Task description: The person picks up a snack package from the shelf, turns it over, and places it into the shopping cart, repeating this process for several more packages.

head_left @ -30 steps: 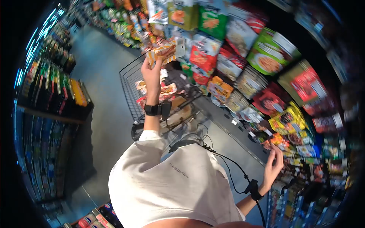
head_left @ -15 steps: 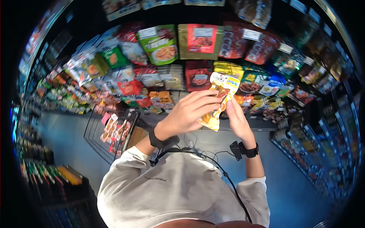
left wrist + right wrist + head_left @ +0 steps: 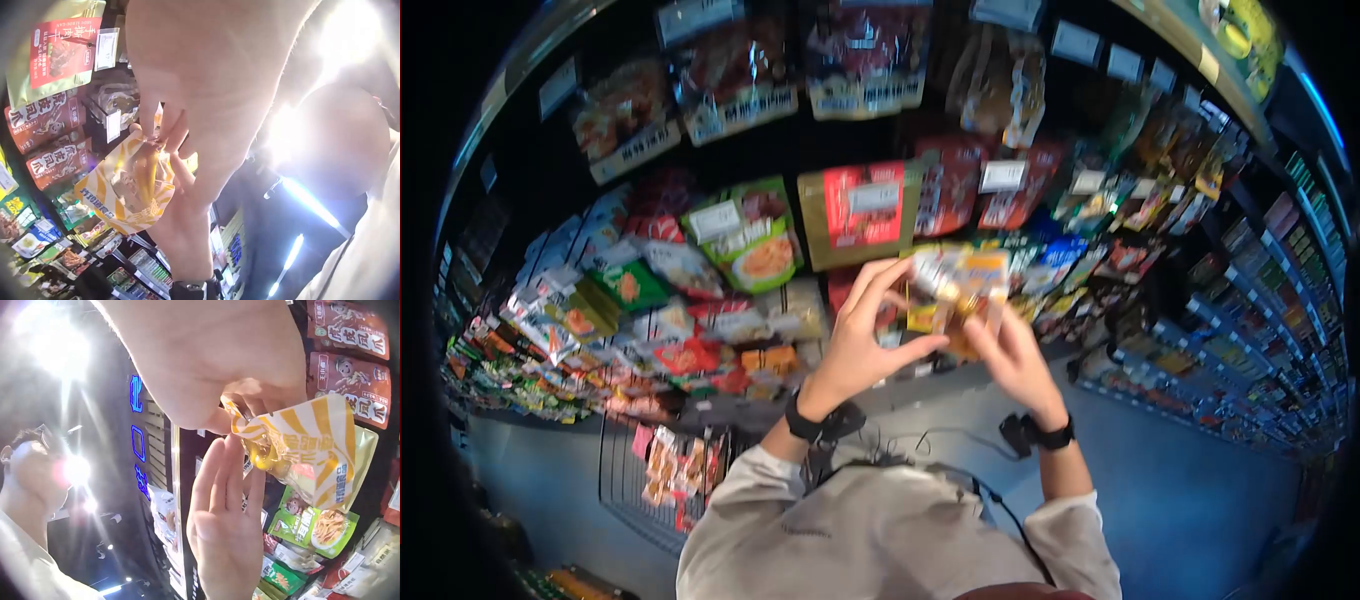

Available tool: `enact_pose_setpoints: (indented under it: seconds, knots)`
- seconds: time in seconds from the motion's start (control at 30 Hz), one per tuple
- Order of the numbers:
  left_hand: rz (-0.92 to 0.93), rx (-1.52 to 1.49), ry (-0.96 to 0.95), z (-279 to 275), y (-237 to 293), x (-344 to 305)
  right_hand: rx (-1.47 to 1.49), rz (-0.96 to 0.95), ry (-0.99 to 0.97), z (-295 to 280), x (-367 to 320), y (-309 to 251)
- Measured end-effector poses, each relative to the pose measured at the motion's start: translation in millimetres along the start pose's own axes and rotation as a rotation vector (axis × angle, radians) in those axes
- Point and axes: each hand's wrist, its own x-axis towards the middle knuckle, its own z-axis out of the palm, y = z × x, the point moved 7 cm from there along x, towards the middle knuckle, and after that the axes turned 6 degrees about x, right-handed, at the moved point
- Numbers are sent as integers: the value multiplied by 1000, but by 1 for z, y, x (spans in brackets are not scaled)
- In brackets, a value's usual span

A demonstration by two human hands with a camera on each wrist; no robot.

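Observation:
In the head view a yellow-and-white snack packet (image 3: 975,285), blurred, is up in front of the shelves. My right hand (image 3: 1018,372) pinches its lower part; the right wrist view shows the packet (image 3: 312,450) gathered at one end in that hand (image 3: 212,356). My left hand (image 3: 862,345) is beside it, thumb and fingers spread apart. Straight fingers and an open palm of the left hand (image 3: 228,540) show in the right wrist view. Whether its fingertips touch the packet I cannot tell.
Hanging bags fill the shelves ahead, among them a green bag (image 3: 745,240) and a gold-and-red bag (image 3: 862,215). A wire cart (image 3: 622,500) holding several packets (image 3: 664,468) stands at the lower left. More shelving (image 3: 1230,340) runs along the right.
My left hand has come from over the cart with the packet, which is now in my right hand; the left fingers have loosened. The head view has turned to the right.

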Motion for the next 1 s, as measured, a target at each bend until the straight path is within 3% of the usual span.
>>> enact_pose_setpoints:
  seconds: [0.03,0.07,0.13,0.2,0.4,0.43,0.53,0.6,0.8,1.0]
  knots:
    - [31,-21,-26,-1,-7,13,-57,53,-89,2,6,2]
    - [-137,-201,-37,1,-20,19,-106,128,-178,6,6,5]
    - [-66,-210,18,0,-23,38,-93,2,-156,13,17,-18]
    - [27,-136,142,-4,-10,56,-57,88,-149,6,27,-2]
    - [161,-54,339,16,16,116,-82,-282,138,-28,59,-31]
    - [90,-34,326,22,21,125,-124,-322,156,-39,65,-28]
    - [122,-1,304,46,28,159,-90,-508,325,-77,72,-22]
    - [190,90,299,54,47,180,-397,-573,406,-106,77,-33]
    - [266,-504,170,99,50,264,-94,-559,388,-178,132,-23]
    - [439,-361,358,102,67,263,36,-633,297,-196,173,-32]
